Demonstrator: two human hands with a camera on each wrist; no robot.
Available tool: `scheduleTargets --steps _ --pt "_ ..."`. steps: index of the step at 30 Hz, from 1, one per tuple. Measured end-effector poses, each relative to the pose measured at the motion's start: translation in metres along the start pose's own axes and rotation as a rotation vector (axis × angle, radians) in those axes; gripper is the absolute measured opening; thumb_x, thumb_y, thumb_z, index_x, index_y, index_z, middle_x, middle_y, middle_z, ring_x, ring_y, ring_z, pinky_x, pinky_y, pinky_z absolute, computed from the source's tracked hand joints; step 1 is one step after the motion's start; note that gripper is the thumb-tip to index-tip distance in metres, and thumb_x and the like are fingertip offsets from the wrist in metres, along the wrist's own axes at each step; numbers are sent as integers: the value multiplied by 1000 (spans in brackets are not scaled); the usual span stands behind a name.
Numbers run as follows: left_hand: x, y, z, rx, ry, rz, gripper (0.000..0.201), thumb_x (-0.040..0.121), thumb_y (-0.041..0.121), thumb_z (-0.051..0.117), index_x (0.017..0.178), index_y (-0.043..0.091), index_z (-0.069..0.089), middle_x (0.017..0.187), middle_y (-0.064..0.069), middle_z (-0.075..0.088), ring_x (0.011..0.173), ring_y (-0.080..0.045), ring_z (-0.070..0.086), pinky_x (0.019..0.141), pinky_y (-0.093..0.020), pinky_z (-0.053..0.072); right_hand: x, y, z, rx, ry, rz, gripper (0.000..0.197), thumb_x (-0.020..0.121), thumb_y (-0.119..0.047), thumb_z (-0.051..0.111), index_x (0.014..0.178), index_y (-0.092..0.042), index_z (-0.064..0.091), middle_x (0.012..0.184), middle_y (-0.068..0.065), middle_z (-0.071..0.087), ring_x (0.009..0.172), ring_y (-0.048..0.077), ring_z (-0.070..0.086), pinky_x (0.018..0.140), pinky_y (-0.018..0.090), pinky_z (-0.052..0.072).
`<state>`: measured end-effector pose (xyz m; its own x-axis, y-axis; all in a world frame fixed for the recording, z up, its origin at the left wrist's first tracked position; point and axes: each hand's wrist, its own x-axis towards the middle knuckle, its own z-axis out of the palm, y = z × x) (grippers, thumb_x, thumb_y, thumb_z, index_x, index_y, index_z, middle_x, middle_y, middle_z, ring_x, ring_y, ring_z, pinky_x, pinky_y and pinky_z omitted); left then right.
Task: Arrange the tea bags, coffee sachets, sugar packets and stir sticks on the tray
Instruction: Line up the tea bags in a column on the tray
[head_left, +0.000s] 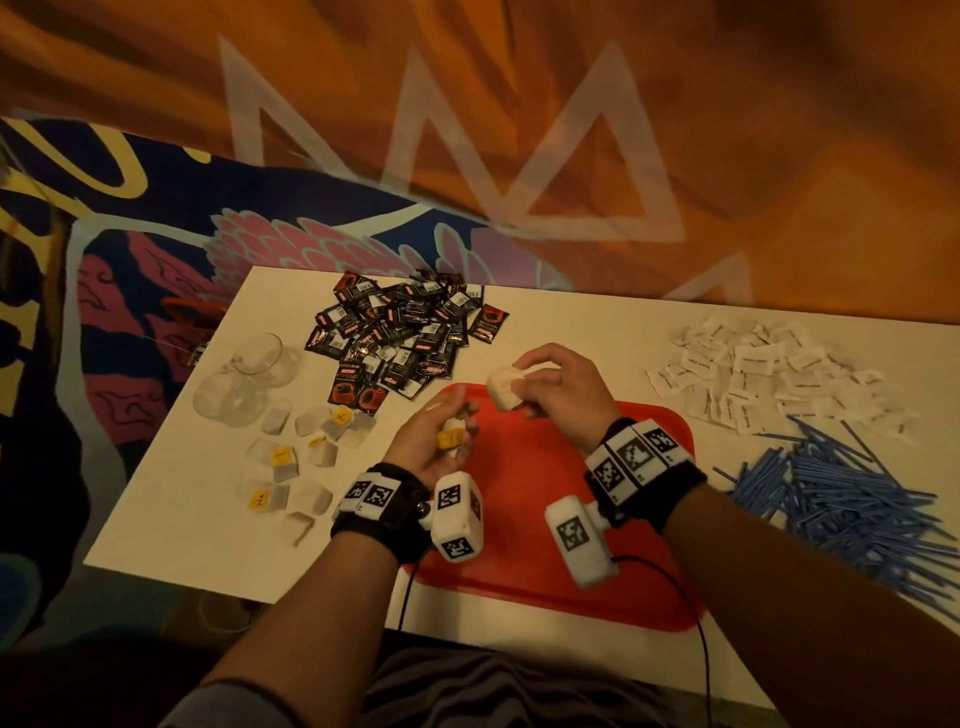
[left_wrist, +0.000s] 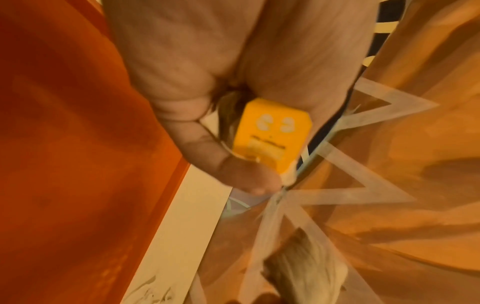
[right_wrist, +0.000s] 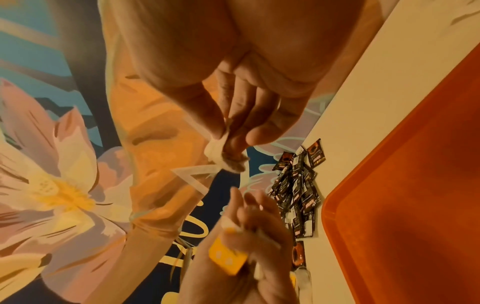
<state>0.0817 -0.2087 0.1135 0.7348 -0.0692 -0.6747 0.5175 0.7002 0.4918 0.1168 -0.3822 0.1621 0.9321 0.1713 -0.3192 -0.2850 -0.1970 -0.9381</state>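
Here, a red tray (head_left: 649, 571) is seen at the near edge of the white desk (head_left: 171, 499), at 6 o'clock in the head view, with nothing visibly lying on its bare surface. Above its far edge a white tea bag (head_left: 503, 388) is pinched between the thumb and fingers (head_left: 535, 358) of the right hand (head_left: 563, 395). A yellow tea bag tag (left_wrist: 270, 133) with a bit of white bag is held in the curled fingers of the left hand (head_left: 436, 441), over the tray's 10 o'clock corner. Loose tea bags (head_left: 291, 462) with yellow tags are scattered at 9 o'clock on the desk, just beside two clear glass cups (head_left: 244, 379). A heap of black and red coffee sachets (head_left: 405, 338) lies at 11 o'clock, white sugar packets (head_left: 753, 374) are spread at 2 o'clock, and a pile of blue stir sticks (head_left: 852, 499) lies at 3 o'clock. Marker-tagged wrist cameras (head_left: 457, 514) are strapped to both forearms.
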Motion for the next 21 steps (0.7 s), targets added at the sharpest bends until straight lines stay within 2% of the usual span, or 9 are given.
scheduleTargets --steps 3,6,8,9,11,13,16,18,21 --pt "-2 5 -6 228 141 139 12 96 17 60 104 11 67 79 -4 61 51 -10 50 36 -17 37 2 3 -9 -122 72 -63 27 83 -4 68 87 -30 62 71 1 71 59 17 63 68 33 54" --pt "-6 16 1 807 267 463 10 92 21 69 98 15 74 83 -1 68 65 -12 57 52 -20 44 4 5 -10 -278 162 -122 30 82 -8 66 78 -38 66 71 -9 70 68 9 66 71 28 54" --pt "-13 20 16 1223 179 770 7 83 24 78 85 20 73 82 11 65 73 -1 57 66 -7 40 5 3 -5 -345 188 -148 30 81 -7 64 73 -35 68 72 -15 67 71 3 63 73 22 50" --pt "-15 20 22 1377 94 906 12 79 26 82 84 20 74 82 15 60 74 3 54 68 -5 37 5 1 0 -356 194 -151 29 81 -6 64 72 -34 69 70 -17 66 71 3 63 73 18 48" --pt "-13 18 28 1547 -30 1052 24 73 29 86 88 16 74 85 11 56 74 -3 50 69 -10 34 4 -2 10 -362 196 -152 26 81 -9 66 72 -33 69 70 -16 66 72 5 63 70 12 45" --pt "-9 19 29 1579 -34 1110 29 74 29 86 91 11 71 88 4 58 78 -9 50 70 -19 35 4 -5 20 -341 198 -161 23 81 -13 68 71 -34 68 74 -10 69 75 6 64 73 14 48" --pt "-7 28 23 1478 -39 1146 21 80 25 82 91 11 71 85 3 64 74 -8 53 67 -13 35 5 -8 27 -208 182 -187 23 83 -15 69 72 -35 69 77 -6 72 75 10 68 74 28 55" --pt "-8 35 20 1361 -40 1050 11 85 23 77 89 15 73 79 11 64 70 -1 56 66 -12 40 4 -9 25 -100 172 -168 22 85 -8 66 79 -29 72 77 1 72 72 14 68 68 29 54" --pt "-2 46 16 1080 -22 795 4 89 18 73 86 21 72 71 14 64 59 3 56 61 -22 46 7 -3 22 -44 204 -155 24 84 -6 65 85 -28 72 82 2 70 76 18 65 67 31 52"
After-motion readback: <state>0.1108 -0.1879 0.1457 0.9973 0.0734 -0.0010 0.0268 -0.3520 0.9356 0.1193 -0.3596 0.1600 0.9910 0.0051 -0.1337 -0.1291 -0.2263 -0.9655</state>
